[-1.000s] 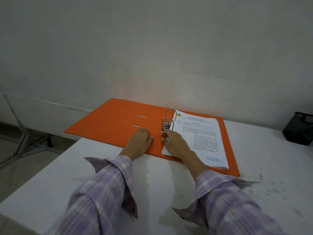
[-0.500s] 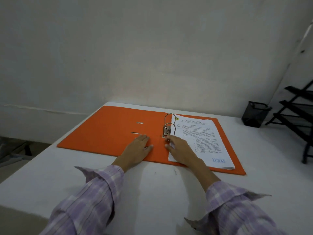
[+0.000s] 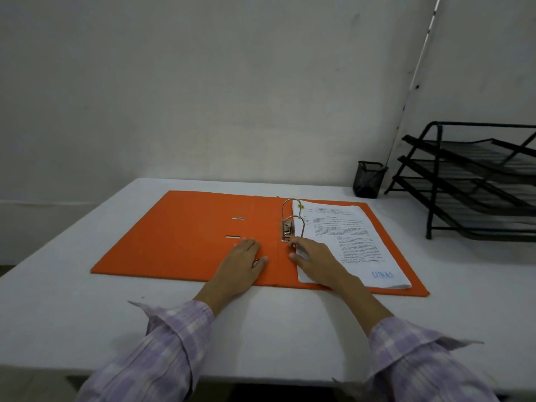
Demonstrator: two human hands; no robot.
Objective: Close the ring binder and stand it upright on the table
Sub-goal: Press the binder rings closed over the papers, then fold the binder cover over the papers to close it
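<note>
An orange ring binder lies open and flat on the white table. Its metal rings stand closed at the spine, holding a stack of printed pages on the right half. My left hand rests flat, palm down, on the left cover near the front edge. My right hand lies on the lower left corner of the pages, its fingertips touching the lever at the base of the ring mechanism. Neither hand holds anything.
A black mesh pen cup stands at the back right by the wall. A black three-tier wire letter tray fills the right side of the table. The table's left edge runs close to the binder's left cover.
My head has turned right, bringing the letter tray into view. My right hand's fingers have eased back slightly from the ring lever; the left hand stays flat on the cover.
</note>
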